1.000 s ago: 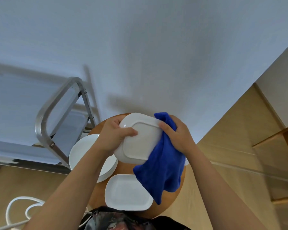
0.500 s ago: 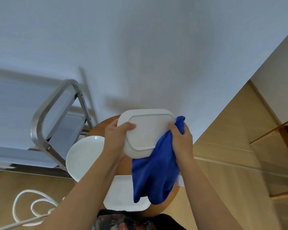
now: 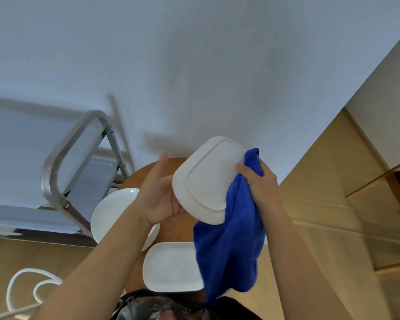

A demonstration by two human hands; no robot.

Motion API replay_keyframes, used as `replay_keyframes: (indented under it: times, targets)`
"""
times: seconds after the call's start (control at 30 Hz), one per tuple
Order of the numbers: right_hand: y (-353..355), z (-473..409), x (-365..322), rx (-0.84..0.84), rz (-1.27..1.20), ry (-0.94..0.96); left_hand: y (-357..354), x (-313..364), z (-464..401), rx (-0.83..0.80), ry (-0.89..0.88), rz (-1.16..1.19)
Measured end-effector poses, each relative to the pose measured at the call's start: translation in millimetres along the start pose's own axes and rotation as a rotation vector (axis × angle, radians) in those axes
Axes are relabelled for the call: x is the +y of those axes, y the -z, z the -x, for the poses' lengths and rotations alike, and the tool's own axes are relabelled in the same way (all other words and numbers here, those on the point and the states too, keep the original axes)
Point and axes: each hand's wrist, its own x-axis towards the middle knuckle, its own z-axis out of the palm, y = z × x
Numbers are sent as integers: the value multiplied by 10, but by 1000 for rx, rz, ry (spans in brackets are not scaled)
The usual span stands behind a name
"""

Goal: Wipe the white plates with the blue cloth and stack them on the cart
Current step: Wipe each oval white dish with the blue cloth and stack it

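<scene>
A white rectangular plate (image 3: 206, 181) is held up above the round wooden table (image 3: 171, 165), its underside facing me. My left hand (image 3: 159, 195) supports its left edge with an open palm and straight fingers. My right hand (image 3: 259, 181) pinches the plate's right edge through the blue cloth (image 3: 229, 250), which hangs down below. Another white rectangular plate (image 3: 169, 266) lies on the table near me. A round white plate (image 3: 111, 211) sits at the table's left. The metal cart (image 3: 62, 162) stands to the left.
A white wall is straight ahead. White coiled cable (image 3: 21, 287) lies on the wooden floor at lower left. Wooden furniture (image 3: 379, 181) stands on the right.
The plate has turned clockwise and shifted right. My left hand let go of its thumb grip and now cups the edge with an open palm. My right hand keeps the cloth on it.
</scene>
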Motion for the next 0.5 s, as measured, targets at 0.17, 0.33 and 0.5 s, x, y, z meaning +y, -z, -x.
replay_keyframes:
  times: [0.17,0.33,0.5]
  targets:
    - [-114,43,49,-53,97,41,-41,-59,-77,161,-28,-45]
    - [-364,190,174,-123,343,87,-107,-90,-138,185,-175,57]
    - [-607,451,110,-59,382,214,-219,-154,-231,261,-214,53]
